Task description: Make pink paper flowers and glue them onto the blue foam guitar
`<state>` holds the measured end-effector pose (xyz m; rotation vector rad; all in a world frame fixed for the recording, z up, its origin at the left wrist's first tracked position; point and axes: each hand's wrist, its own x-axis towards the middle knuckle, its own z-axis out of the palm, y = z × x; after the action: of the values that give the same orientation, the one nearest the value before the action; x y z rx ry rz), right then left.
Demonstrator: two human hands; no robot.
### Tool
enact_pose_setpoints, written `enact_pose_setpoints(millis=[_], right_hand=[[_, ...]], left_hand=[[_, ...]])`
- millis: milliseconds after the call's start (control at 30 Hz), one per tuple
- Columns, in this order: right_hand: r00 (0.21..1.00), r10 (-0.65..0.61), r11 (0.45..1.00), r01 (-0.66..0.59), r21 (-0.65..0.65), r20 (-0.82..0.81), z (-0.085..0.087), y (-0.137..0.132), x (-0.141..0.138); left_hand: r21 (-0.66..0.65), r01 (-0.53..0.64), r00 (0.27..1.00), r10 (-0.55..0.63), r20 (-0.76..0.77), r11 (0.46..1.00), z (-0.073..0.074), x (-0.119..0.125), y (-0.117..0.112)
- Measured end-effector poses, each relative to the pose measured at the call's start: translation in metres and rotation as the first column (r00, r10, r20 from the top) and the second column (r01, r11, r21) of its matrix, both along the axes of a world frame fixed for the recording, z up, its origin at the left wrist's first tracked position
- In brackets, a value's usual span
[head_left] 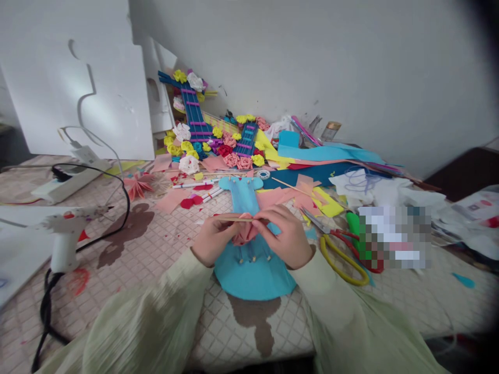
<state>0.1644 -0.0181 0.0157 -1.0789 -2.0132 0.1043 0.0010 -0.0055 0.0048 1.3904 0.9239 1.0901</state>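
Note:
Above a light-blue guitar-shaped paper piece (255,283), both hands work on pink paper (244,238) that is folded or rolled around a thin wooden stick (234,218). My left hand (214,239) is closed on the left end of the stick. Thumb and fingers of my right hand (286,234) pinch the pink paper and the stick near its right end. The stick lies almost level across the front of the paper. Underneath, the blue piece carries strings along its neck and several small pegs on its body; its middle is partly hidden by my hands.
At right lie scissors (343,254) with red and yellow handles. A white glue gun (66,236) stands at left by a power strip (70,182) and black cable. Behind are flower-covered paper guitars (195,114), pink paper scraps (173,200) and blue strips (331,151).

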Motion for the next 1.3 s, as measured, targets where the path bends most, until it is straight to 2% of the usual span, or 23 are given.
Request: enact_pose_setpoints(millis=[167, 500, 700, 1000, 1167, 1300], right_hand=[[1.000, 0.007, 1.000, -0.007, 0.020, -0.001, -0.0021, 0.0022, 0.0007], [0.996, 0.076, 0.997, -0.077, -0.008, -0.043, -0.0014, -0.0012, -0.0003], [0.990, 0.129, 0.991, -0.130, -0.025, -0.059, -0.0015, -0.0017, -0.0003], [0.989, 0.131, 0.991, -0.128, 0.041, -0.068, -0.0026, -0.0015, -0.0004], [0.995, 0.099, 0.990, -0.098, 0.102, -0.011, -0.0045, -0.0012, -0.0003], [0.996, 0.092, 0.992, -0.091, 0.082, -0.016, -0.0037, -0.0023, -0.0013]], left_hand=[[-0.018, 0.042, 0.998, -0.043, -0.034, 0.999, 0.0001, -0.0016, 0.0007], [-0.009, 0.008, 0.998, -0.008, -0.062, 1.000, 0.0024, -0.0014, 0.0013], [0.055, -0.017, 0.996, 0.022, -0.081, 0.998, 0.0024, -0.0015, 0.0025], [0.038, -0.018, 0.996, 0.021, -0.085, 0.999, 0.0041, -0.0018, 0.0019], [0.080, -0.042, 0.992, 0.051, -0.113, 0.996, 0.0060, -0.0002, 0.0004], [0.124, -0.043, 0.987, 0.062, -0.151, 0.991, 0.0046, -0.0002, 0.0000]])
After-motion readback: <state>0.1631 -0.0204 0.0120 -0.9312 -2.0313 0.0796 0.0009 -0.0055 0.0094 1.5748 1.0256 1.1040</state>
